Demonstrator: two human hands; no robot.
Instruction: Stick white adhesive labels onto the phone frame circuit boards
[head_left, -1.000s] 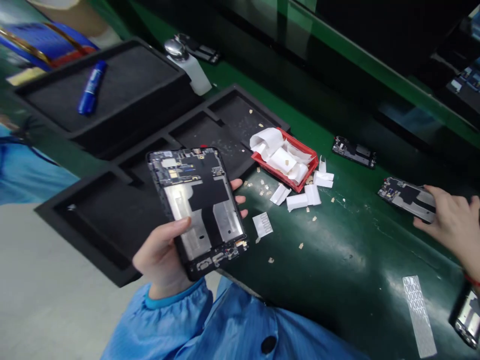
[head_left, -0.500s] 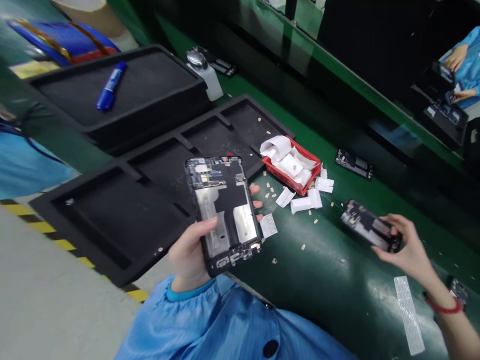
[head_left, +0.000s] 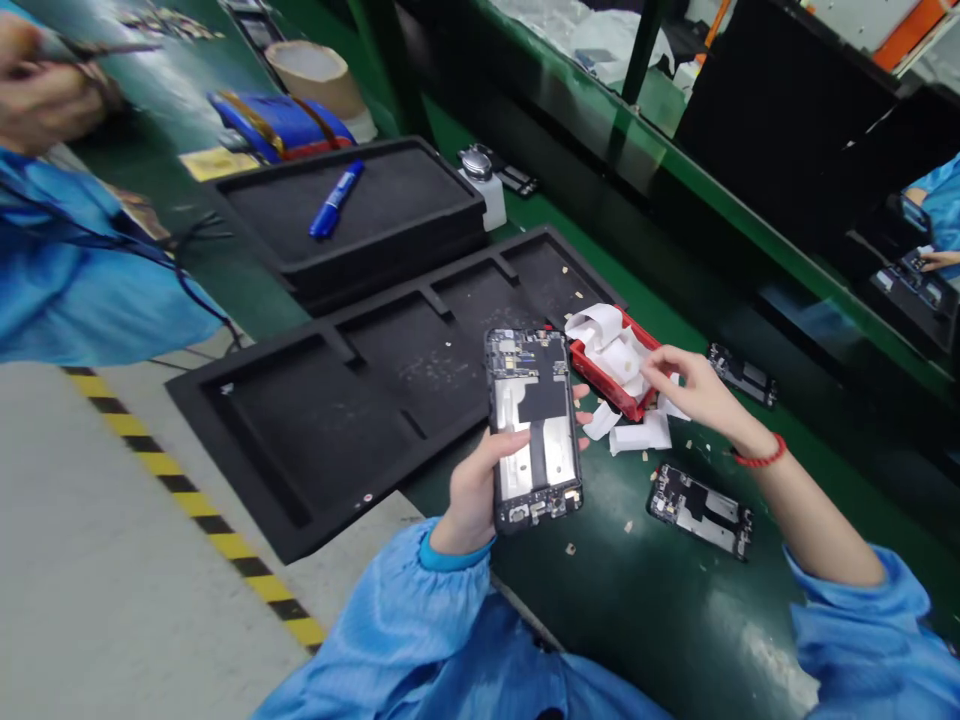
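Observation:
An opened phone (head_left: pixel 534 425), its circuit board and silver inner plate showing, lies in my left hand (head_left: pixel 480 485), thumb across its face and fingertips behind the right edge. My right hand (head_left: pixel 694 390) is at the right rim of a red basket (head_left: pixel 637 405) full of white paper pieces (head_left: pixel 615 350). Its thumb and index finger are pressed together; whatever is between them is too small to make out. Below that forearm, a second opened phone (head_left: pixel 701 510) rests on the green table (head_left: pixel 600 600). White strips (head_left: pixel 641 435) lie beside the basket.
A black compartment tray (head_left: pixel 300 345) fills the left, with a black box (head_left: pixel 397 200) behind it bearing a blue marker (head_left: pixel 337 200). Another opened phone (head_left: pixel 742 375) lies at the right. A silver-lidded bottle (head_left: pixel 487 185) stands behind. Another person's hand (head_left: pixel 49 95) is upper left.
My right hand has put its phone down on the table and moved left to the basket. My left hand still holds its phone. The view has shifted left, bringing another person's hand into sight.

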